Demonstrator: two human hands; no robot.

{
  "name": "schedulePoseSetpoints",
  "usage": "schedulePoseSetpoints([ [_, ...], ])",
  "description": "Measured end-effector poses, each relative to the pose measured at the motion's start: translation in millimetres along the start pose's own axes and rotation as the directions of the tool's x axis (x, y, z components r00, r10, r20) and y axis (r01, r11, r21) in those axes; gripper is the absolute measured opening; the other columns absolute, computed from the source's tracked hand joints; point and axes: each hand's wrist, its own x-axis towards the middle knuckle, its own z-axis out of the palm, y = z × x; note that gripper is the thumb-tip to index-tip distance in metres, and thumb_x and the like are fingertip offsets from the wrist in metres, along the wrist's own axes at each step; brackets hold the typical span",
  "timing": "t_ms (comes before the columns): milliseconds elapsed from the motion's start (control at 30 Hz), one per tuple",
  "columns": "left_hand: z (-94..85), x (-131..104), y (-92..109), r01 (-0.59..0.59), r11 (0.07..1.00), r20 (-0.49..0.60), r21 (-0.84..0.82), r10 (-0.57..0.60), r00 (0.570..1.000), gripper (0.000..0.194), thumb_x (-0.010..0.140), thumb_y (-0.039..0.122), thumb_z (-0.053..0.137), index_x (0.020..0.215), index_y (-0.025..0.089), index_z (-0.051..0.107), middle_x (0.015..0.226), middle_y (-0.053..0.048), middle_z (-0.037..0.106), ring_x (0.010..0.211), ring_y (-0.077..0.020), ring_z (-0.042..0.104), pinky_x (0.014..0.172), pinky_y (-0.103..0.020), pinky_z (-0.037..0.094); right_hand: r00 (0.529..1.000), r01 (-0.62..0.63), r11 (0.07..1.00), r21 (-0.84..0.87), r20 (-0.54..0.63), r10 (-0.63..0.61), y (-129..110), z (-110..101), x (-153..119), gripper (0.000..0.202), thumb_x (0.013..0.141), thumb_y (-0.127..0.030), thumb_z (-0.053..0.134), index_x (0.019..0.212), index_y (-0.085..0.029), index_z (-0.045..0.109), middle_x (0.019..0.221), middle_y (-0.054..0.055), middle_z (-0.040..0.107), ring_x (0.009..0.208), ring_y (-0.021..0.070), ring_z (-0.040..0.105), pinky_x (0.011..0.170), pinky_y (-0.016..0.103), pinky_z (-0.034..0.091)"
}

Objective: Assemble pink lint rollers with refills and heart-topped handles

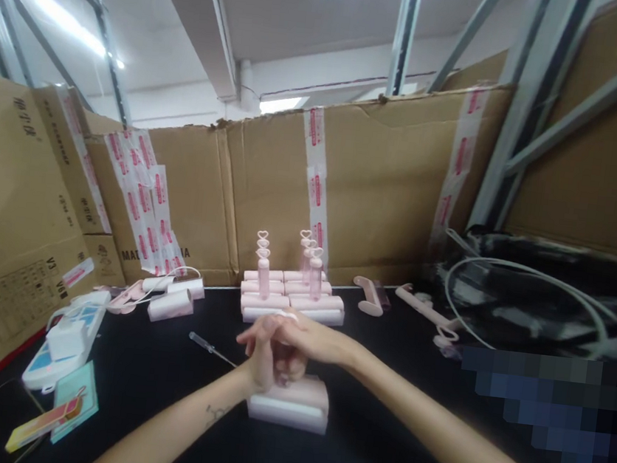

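Observation:
My left hand (pixel 262 349) and my right hand (pixel 301 338) are pressed together at the middle of the black table, fingers curled. A small white part (pixel 288 316) shows at the top between them; most of it is hidden. Just below the hands lies a pink and white cylinder-shaped piece (pixel 291 406). Behind them, pink and white cylinders (pixel 265 302) are stacked in rows, with clear pink tubes (pixel 315 277) with heart-shaped loops standing upright on top. A thin screwdriver (pixel 209 346) lies left of my hands.
White and pink pieces (pixel 171 305) lie at the left, near a white power strip (pixel 89 325) and a teal packet (pixel 76 402). Pink stand-like parts (pixel 371 298) lie at the right, before a black bag (pixel 529 294) with a cable. Cardboard (pixel 391 189) walls the back.

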Motion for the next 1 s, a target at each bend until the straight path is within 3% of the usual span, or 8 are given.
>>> schedulePoseSetpoints([
  [133,-2.4,1.6,3.9,0.002,0.999,0.079,-0.053,0.002,0.997,0.079,0.048,0.092,0.022,0.042,0.017,0.046,0.028,0.006,0.023,0.025,-0.0083,0.028,0.031,-0.022,0.023,0.977,0.117,0.989,0.095,-0.19,-0.097,10.7,0.6,-24.4,0.069,0.084,-0.061,0.037,0.141,-0.023,0.028,0.139,0.009,0.04,0.126,0.0259,0.038,0.102,0.042,0.032],
  [233,-2.0,0.5,9.7,-0.054,0.998,0.154,0.013,0.052,0.987,0.082,0.057,0.089,0.017,0.052,0.014,0.053,0.034,0.002,0.038,0.033,-0.012,0.04,0.039,-0.025,0.034,0.963,-0.017,1.0,-0.006,-0.269,0.015,23.9,4.8,-54.0,0.078,0.083,-0.061,0.039,0.145,-0.021,0.013,0.148,0.011,0.022,0.134,0.0276,0.024,0.107,0.044,0.023],
  [333,-4.0,-2.7,20.9,-0.246,0.948,0.156,0.2,0.217,0.964,0.08,0.065,0.083,0.021,0.072,0.013,0.058,0.056,-0.004,0.055,0.056,-0.0166,0.053,0.057,-0.028,0.041,0.969,-0.178,0.973,-0.146,-0.197,0.148,36.0,8.3,-73.7,0.098,0.073,-0.057,0.058,0.145,-0.014,0.008,0.14,0.016,0.034,0.125,0.0292,0.038,0.103,0.042,0.029],
  [433,-19.5,-9.0,36.8,-0.365,0.825,0.056,0.432,0.379,0.924,0.065,0.077,0.071,0.026,0.093,0.015,0.055,0.081,-0.005,0.058,0.08,-0.0188,0.054,0.077,-0.031,0.041,0.964,-0.258,0.925,-0.28,-0.132,0.229,41.0,10.9,-77.9,0.097,0.061,-0.049,0.072,0.139,-0.01,0.029,0.121,0.015,0.051,0.108,0.0278,0.051,0.094,0.038,0.04],
  [567,-67.5,-30.7,51.3,-0.212,0.59,-0.019,0.779,0.36,0.933,0.039,0.081,0.053,0.042,0.095,0.018,0.052,0.086,-0.004,0.055,0.085,-0.0179,0.052,0.083,-0.032,0.039,0.965,-0.255,0.857,-0.447,-0.169,0.199,40.0,10.9,-75.6,0.056,0.063,-0.04,0.071,0.113,-0.016,0.059,0.106,0.009,0.056,0.096,0.0247,0.055,0.085,0.034,0.044],
  [767,-131.3,-80.3,35.6,0.109,0.136,-0.121,0.985,0.081,0.989,0.031,0.07,0.029,0.062,0.099,0.021,0.055,0.1,-0.004,0.054,0.098,-0.0214,0.049,0.09,-0.036,0.036,0.922,-0.315,0.765,-0.562,-0.374,0.105,61.4,1.0,-57.9,0.038,0.074,-0.036,0.061,0.109,-0.022,0.058,0.103,0.006,0.056,0.094,0.0219,0.058,0.082,0.03,0.045],
  [900,-134.0,-89.6,26.3,0.135,0.063,-0.135,0.989,-0.005,0.991,0.019,0.074,0.028,0.059,0.092,0.022,0.058,0.094,-0.002,0.055,0.094,-0.0195,0.05,0.087,-0.034,0.038,0.845,-0.433,0.637,-0.638,-0.533,0.042,93.8,-3.0,-30.6,0.037,0.081,-0.037,0.052,0.11,-0.014,0.054,0.108,0.013,0.051,0.079,0.0238,0.063,0.071,0.034,0.049],
  [1000,-137.1,-86.5,32.0,0.092,0.081,-0.096,0.992,0.054,0.994,0.035,0.07,0.037,0.064,0.101,0.024,0.057,0.101,-0.003,0.055,0.097,-0.0205,0.05,0.087,-0.033,0.04,0.777,-0.487,0.526,-0.697,-0.621,-0.102,104.1,6.1,-22.7,0.046,0.084,-0.036,0.048,0.121,-0.009,0.043,0.111,0.019,0.048,0.079,0.0272,0.063,0.067,0.037,0.049],
])
